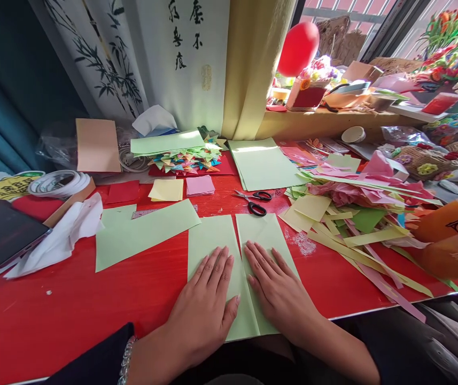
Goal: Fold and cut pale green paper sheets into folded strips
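Observation:
A sheet of light green paper (pixel 208 232) lies in front of me, split by a slit that starts at its far edge and narrows toward me. Flat on the left part rests my left hand (pixel 208 302), fingers stretched out and thumb apart. On the right part my right hand (pixel 274 291) lies flat too, fingers extended. Neither holds anything. Just beyond the sheet is a pair of black-handled scissors (pixel 255 202) with its blades pointing left. A loose green paper piece (pixel 144 232) with a slanted edge lies left of the sheet.
Paper strips (pixel 361 240) heap up on the right beside orange containers (pixel 453 224). Green sheets (pixel 264 160), yellow squares (pixel 167 190) and pink squares (pixel 200 185) lie behind. A dark laptop-like object (pixel 4 230) and tape rolls (pixel 59 183) sit left on the red table (pixel 92 321).

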A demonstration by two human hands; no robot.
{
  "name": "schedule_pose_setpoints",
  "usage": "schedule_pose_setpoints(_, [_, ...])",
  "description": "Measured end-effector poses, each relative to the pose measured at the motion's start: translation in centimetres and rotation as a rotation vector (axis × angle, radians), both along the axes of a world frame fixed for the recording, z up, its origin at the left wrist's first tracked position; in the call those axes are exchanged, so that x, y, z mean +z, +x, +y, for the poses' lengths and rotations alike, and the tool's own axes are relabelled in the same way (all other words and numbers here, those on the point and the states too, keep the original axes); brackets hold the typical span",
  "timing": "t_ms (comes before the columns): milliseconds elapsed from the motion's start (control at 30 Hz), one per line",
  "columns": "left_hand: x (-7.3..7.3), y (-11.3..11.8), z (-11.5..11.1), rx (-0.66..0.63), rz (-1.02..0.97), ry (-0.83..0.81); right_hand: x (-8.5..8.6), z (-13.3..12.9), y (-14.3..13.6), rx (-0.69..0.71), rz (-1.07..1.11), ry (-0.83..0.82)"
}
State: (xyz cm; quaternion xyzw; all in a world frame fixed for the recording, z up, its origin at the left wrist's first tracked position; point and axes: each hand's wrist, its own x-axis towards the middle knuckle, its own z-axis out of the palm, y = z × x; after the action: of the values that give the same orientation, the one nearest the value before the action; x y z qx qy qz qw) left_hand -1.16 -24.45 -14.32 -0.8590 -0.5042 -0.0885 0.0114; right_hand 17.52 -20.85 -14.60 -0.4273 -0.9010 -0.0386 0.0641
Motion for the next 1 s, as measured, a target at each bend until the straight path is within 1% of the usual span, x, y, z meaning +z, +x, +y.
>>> schedule_pose_setpoints(333, [0.1,0.0,-0.1,0.012,0.023,-0.023,0.0,-0.1,0.0,-0.029,-0.026,-0.025])
schedule_pose_setpoints(533, [0.0,-0.1,-0.1,0.011,-0.006,-0.010,-0.2,-0.2,0.5,-0.060,-0.030,-0.006])
schedule_pose_setpoints(733, [-0.2,-0.2,-0.2,0.007,0.033,0.005,-0.3,-0.4,1.0,-0.073,-0.013,0.000])
schedule_pose_setpoints(900, [0.1,-0.3,0.0,-0.019,0.041,0.059,-0.4,-0.3,1.6,-0.064,0.018,-0.011])
schedule_pose_setpoints(1000, [0.6,-0.1,-0.3,-0.049,0.044,0.183,0.5,-0.4,2.2,-0.010,0.119,0.026])
